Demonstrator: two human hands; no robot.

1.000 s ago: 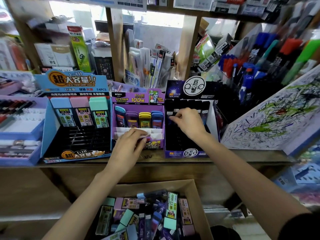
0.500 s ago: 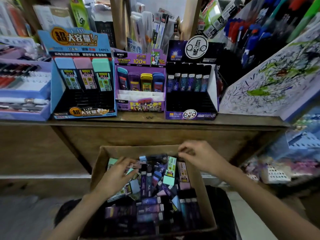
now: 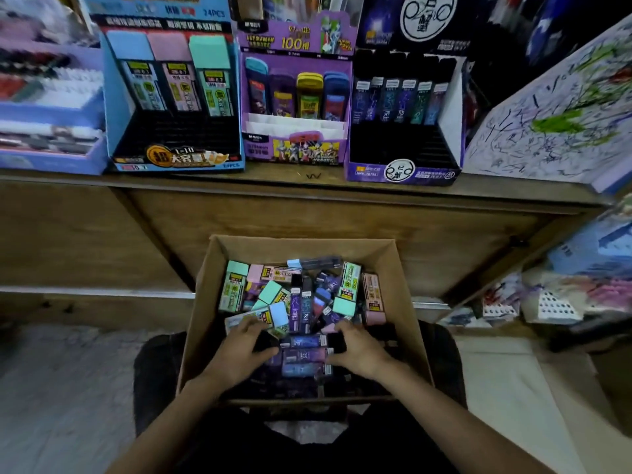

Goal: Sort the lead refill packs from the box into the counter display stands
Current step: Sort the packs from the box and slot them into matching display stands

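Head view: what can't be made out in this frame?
Head view: whether the left hand or right hand grips any packs; the hands' backs cover the contact.
Head view: print on the packs, blurred and too small.
Head view: header of the blue stand, cut off by the top edge.

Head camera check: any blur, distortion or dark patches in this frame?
Head view, centre: fairly sharp, large print on the blue cardboard display stand reads. Head view, edges: the lilac tray at left and scribbled white board at right smear. Head view: wide-angle lens bows the wooden counter edge. Head view, bottom: dim inside the brown cardboard box, dark packs merge.
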